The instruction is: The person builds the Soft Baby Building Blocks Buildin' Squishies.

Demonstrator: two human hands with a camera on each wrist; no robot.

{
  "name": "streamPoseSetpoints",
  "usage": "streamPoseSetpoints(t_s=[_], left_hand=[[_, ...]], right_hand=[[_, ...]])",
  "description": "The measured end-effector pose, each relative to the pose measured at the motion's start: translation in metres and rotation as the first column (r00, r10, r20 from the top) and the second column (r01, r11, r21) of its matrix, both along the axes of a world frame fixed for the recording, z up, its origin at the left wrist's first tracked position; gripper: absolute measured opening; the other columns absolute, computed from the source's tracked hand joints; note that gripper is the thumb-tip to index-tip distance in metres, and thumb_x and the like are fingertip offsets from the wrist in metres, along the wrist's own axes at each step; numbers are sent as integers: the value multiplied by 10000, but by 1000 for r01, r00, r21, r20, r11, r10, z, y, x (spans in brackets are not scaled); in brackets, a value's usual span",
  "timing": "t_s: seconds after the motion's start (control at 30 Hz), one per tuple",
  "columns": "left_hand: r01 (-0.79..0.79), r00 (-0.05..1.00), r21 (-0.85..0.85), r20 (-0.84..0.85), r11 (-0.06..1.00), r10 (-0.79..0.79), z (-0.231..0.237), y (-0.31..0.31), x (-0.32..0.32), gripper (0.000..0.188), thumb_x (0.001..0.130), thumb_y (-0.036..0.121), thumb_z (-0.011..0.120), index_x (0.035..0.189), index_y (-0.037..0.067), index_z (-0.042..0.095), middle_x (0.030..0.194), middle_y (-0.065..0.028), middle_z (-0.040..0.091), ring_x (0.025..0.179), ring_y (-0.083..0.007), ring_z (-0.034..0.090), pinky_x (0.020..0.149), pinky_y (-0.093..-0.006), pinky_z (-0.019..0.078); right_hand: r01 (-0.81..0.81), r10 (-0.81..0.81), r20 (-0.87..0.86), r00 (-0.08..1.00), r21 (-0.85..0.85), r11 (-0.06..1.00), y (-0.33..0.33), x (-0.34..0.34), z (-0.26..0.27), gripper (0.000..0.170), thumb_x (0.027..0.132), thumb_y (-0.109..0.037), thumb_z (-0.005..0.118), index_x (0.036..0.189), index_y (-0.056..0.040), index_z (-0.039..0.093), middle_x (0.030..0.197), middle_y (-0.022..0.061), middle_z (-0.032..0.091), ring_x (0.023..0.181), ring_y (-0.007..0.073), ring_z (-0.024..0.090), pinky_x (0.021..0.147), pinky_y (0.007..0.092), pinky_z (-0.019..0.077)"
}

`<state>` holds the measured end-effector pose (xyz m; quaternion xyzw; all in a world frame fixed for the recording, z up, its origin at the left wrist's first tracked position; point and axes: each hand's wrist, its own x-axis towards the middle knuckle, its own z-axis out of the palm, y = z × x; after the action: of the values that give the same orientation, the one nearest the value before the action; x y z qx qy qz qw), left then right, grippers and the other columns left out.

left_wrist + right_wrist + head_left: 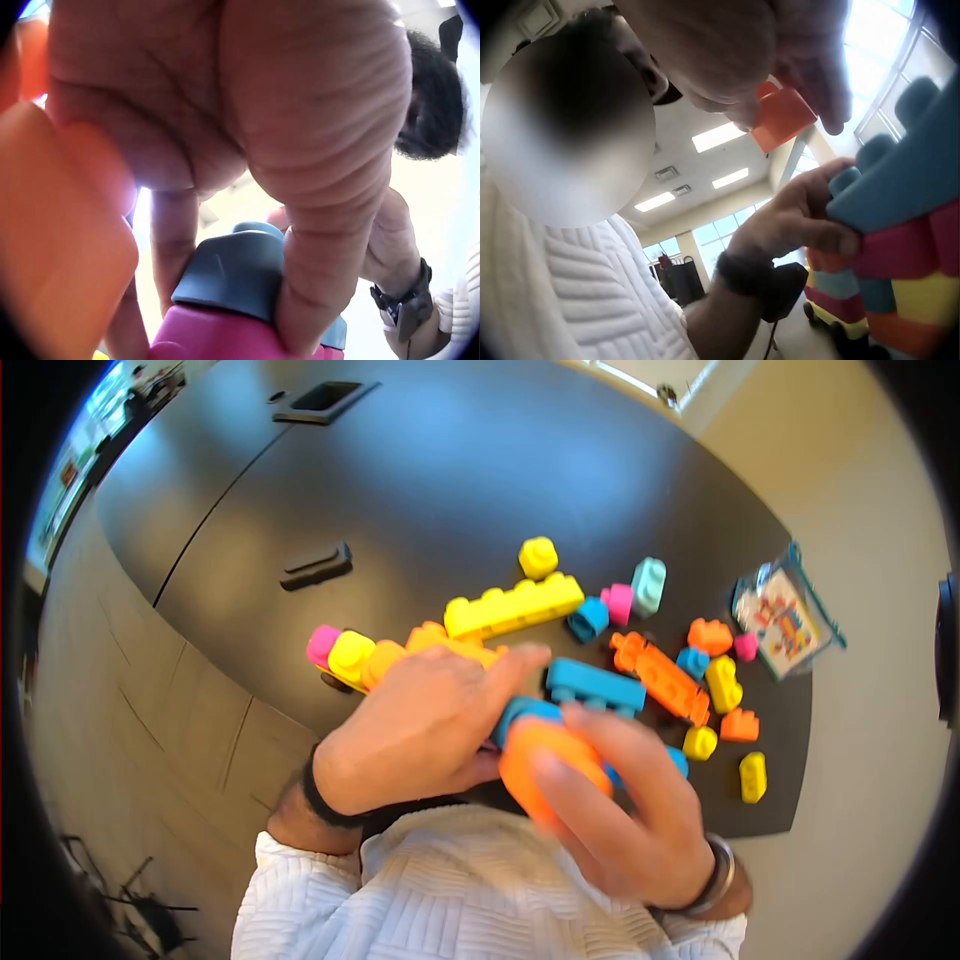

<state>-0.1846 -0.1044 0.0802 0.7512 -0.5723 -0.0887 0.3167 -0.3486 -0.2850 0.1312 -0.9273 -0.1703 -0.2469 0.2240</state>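
My left hand (415,720) grips a built stack of toy building blocks near the table's front edge. In the left wrist view its thumb and fingers straddle a blue block (232,274) that sits on a magenta block (214,334). The right wrist view shows a studded blue block (907,172) topping that stack, above magenta, yellow and orange layers. An orange block (550,770) is pinched in my right hand (640,815), close over the stack. In the right wrist view the orange block (784,118) stands apart from the blue studs.
Left of my hands lies a wheeled row with a magenta block (323,644). Beyond them are a long yellow block (515,606) and a blue one (596,686). Several loose blocks and an orange piece (662,678) lie right, near a clear bag (785,615). A black object (317,565) rests farther left.
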Motion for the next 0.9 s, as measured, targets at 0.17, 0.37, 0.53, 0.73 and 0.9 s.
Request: streamPoseSetpoints(t_s=[0.17, 0.37, 0.53, 0.73, 0.9], left_hand=[[-58, 998, -13, -12, 998, 58, -7, -3, -6, 840, 861, 307, 930, 1579, 78, 558, 1169, -62, 826, 1017, -402, 776, 925, -493, 564], [-39, 998, -10, 38, 999, 40, 6, -9, -5, 786, 812, 286, 955, 1490, 71, 622, 1127, -139, 816, 1049, -420, 771, 917, -538, 566], [18, 997, -54, 78, 998, -14, -3, 0, 4, 722, 796, 291, 973, 1431, 105, 684, 1156, -144, 813, 1063, -411, 776, 931, -514, 588], [-108, 993, -39, -54, 993, 105, 1, 37, 33, 834, 773, 233, 1002, 1521, 123, 649, 1178, -141, 814, 1083, -392, 776, 964, -481, 600], [-164, 980, -34, -121, 986, 159, 8, 73, 49, 1050, 707, 113, 1007, 1634, 36, 522, 1381, -159, 787, 1220, -324, 779, 1100, -440, 569]], right_hand=[[157, -169, -83, 982, -129, 979, 1, 7, -40, 627, 899, -89, 736, 1521, -136, 675, 1232, 165, 659, 924, 336, 677, 793, 432, 570], [196, -206, -35, 978, -195, 961, -1, 7, -38, 682, 903, -153, 768, 1574, -168, 651, 1305, 148, 678, 973, 323, 697, 857, 444, 583], [279, -301, -42, 953, -271, 921, -25, -20, -16, 762, 954, -492, 823, 1617, -170, 628, 1449, 129, 667, 1246, 372, 680, 1087, 559, 531], [496, -495, 91, 864, 5, 868, -100, -72, -24, 752, 932, -502, 865, 1497, -45, 669, 1262, 148, 747, 1196, 391, 698, 1050, 531, 540], [518, -521, -32, 853, -69, 852, -124, -65, -41, 519, 948, -317, 888, 1353, -36, 723, 1245, 148, 744, 1180, 387, 685, 1033, 498, 542]])
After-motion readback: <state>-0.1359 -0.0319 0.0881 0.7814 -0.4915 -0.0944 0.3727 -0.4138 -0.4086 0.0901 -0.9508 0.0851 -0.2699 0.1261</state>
